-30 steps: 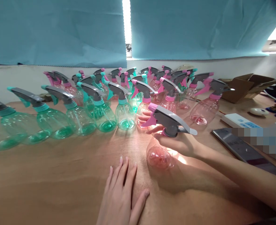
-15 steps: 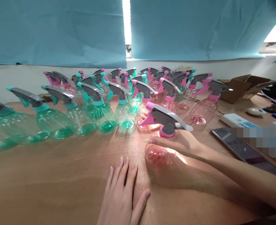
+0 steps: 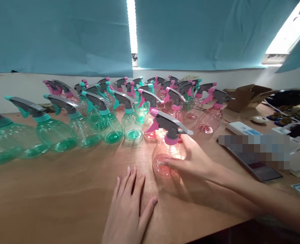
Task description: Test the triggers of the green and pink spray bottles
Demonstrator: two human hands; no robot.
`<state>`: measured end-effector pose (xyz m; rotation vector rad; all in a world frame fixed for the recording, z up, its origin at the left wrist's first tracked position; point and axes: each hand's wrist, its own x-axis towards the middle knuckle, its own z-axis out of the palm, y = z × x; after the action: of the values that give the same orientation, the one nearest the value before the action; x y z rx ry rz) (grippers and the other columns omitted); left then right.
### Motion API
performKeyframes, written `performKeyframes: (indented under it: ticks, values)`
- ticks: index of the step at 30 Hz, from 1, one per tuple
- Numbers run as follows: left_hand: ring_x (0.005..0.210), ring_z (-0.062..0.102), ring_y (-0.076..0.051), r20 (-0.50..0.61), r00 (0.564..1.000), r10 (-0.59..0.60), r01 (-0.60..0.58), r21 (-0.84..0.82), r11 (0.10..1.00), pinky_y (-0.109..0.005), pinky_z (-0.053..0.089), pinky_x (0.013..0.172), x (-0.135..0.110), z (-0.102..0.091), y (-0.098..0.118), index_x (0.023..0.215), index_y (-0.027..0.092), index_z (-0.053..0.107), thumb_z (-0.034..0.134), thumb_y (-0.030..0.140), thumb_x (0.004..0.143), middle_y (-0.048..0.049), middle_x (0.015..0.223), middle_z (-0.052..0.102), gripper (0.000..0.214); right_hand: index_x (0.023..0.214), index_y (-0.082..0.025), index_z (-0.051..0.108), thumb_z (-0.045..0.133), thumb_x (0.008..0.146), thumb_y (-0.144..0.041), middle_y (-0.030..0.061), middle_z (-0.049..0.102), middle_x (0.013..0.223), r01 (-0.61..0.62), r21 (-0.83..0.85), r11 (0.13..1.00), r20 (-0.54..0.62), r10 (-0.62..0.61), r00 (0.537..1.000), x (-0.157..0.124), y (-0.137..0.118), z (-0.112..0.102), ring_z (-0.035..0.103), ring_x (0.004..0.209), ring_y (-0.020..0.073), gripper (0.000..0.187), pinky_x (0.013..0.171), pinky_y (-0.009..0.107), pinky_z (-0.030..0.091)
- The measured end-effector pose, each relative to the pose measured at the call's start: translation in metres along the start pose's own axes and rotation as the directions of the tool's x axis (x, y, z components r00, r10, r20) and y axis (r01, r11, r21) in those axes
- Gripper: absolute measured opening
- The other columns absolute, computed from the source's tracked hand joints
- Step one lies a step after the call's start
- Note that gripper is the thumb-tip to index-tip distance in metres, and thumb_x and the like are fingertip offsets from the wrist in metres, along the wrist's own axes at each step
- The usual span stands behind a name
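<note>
My right hand wraps round a clear pink spray bottle with a grey and pink trigger head. The bottle stands upright at the front of the group, its nozzle pointing left; the fingers behind it are partly hidden. My left hand lies flat on the wooden table, fingers spread and holding nothing, to the left of that bottle. Just behind are a green spray bottle and another pink spray bottle.
Several green bottles line the left, and more pink and green ones stand behind. At right are a pink bottle, an open cardboard box, a white power strip, a phone and a white mouse. Blue curtains hang behind.
My right hand has shifted from the bottle's neck down onto its body. The bottle, tilted before, now stands more upright. The view has turned slightly right; my left hand stays flat on the table.
</note>
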<state>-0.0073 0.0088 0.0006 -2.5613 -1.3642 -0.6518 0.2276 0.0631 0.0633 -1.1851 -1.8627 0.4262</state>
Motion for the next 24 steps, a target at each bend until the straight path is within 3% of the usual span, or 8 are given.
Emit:
performKeyframes:
  ticks: [3, 7, 11, 15, 20, 24]
  values:
    - [0.131, 0.045, -0.034, 0.038, 0.999, -0.014, 0.015, -0.014, 1.0, -0.056, 0.038, 0.104, 0.001, -0.001, 0.0, 0.132, 0.015, 0.051, 0.045, 0.042, 0.096, -0.0161, 0.142, 0.049, 0.046, 0.117, -0.02, 0.049, 0.076, 0.068, -0.048, 0.0104, 0.062, 0.114, -0.028, -0.056, 0.998, -0.052, 0.025, 0.998, 0.001, 0.001, -0.005, 0.061, 0.103, 0.0267, 0.063, 0.082, 0.039, 0.052]
    - [0.132, 0.044, -0.033, 0.063, 0.998, -0.02, 0.021, -0.011, 1.0, -0.057, 0.038, 0.104, 0.002, -0.003, -0.003, 0.136, 0.015, 0.047, 0.044, 0.045, 0.096, -0.0156, 0.14, 0.05, 0.049, 0.105, -0.019, 0.055, 0.073, 0.069, -0.053, 0.011, 0.067, 0.104, -0.132, -0.177, 0.975, -0.064, 0.122, 0.99, 0.004, 0.012, -0.029, 0.066, 0.094, 0.0291, 0.053, 0.074, 0.04, 0.053]
    - [0.133, 0.043, -0.031, 0.046, 0.999, 0.007, -0.007, -0.009, 1.0, -0.052, 0.036, 0.107, 0.0, -0.001, -0.01, 0.14, 0.017, 0.042, 0.043, 0.047, 0.096, -0.0126, 0.141, 0.051, 0.053, 0.104, -0.022, 0.055, 0.072, 0.068, -0.055, 0.0081, 0.069, 0.096, -0.235, -0.276, 0.932, -0.152, 0.199, 0.968, 0.008, 0.042, -0.062, 0.067, 0.085, 0.0289, 0.052, 0.07, 0.042, 0.052]
    - [0.132, 0.043, -0.033, 0.017, 0.999, 0.049, -0.05, 0.039, 0.998, -0.054, 0.035, 0.106, -0.002, 0.007, -0.018, 0.142, 0.018, 0.04, 0.041, 0.049, 0.095, -0.0122, 0.142, 0.05, 0.056, 0.101, -0.019, 0.056, 0.072, 0.067, -0.057, 0.0103, 0.066, 0.098, -0.201, -0.361, 0.911, -0.236, 0.12, 0.964, 0.016, 0.077, -0.085, 0.064, 0.088, 0.0288, 0.054, 0.075, 0.043, 0.051]
    - [0.13, 0.045, -0.037, 0.033, 0.991, 0.132, -0.135, 0.106, 0.985, -0.055, 0.04, 0.101, 0.005, 0.015, -0.015, 0.143, 0.017, 0.04, 0.041, 0.051, 0.095, -0.0148, 0.142, 0.049, 0.06, 0.109, -0.014, 0.059, 0.073, 0.069, -0.049, 0.0152, 0.064, 0.11, -0.214, -0.438, 0.873, -0.271, 0.098, 0.957, 0.029, 0.094, -0.092, 0.06, 0.105, 0.0313, 0.055, 0.089, 0.045, 0.046]
    - [0.127, 0.049, -0.034, 0.071, 0.965, 0.252, -0.259, 0.13, 0.957, -0.047, 0.047, 0.097, 0.02, 0.013, 0.003, 0.145, 0.018, 0.039, 0.046, 0.053, 0.093, -0.0139, 0.142, 0.049, 0.062, 0.112, -0.017, 0.058, 0.069, 0.075, -0.045, 0.0121, 0.067, 0.11, -0.237, -0.435, 0.869, -0.261, 0.13, 0.956, 0.037, 0.092, -0.092, 0.063, 0.1, 0.0291, 0.048, 0.084, 0.042, 0.047]
